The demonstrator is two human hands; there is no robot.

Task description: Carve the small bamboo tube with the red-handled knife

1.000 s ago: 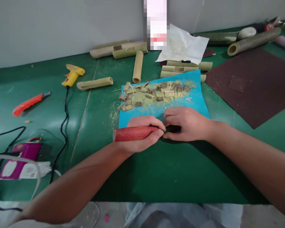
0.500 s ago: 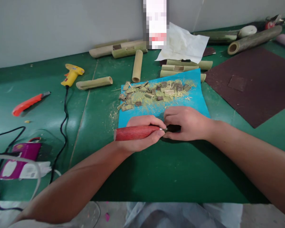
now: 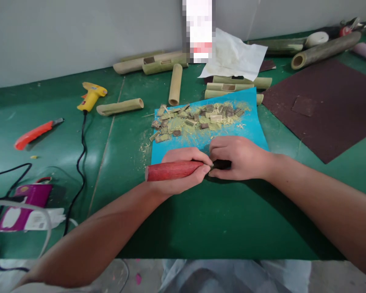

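1. One red handle (image 3: 172,171), at the right hand's (image 3: 240,156) nine o'clock, is gripped by the tightly curled left hand (image 3: 183,186).
2. Right fingers are curled; contents cannot be told.
3. Close work seems underway; steadiness is needed.

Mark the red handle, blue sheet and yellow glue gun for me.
Red handle (image 3: 173,171), head view: middle of its side.
Blue sheet (image 3: 253,127), head view: bare right part.
Yellow glue gun (image 3: 90,101), head view: its grip.

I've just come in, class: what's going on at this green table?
A person's left hand grips a red handle, fingertips close to the right hand. The right hand is curled, and whatever it may hold is too hidden to name. Beyond them, chips lie mostly on a blue sheet.
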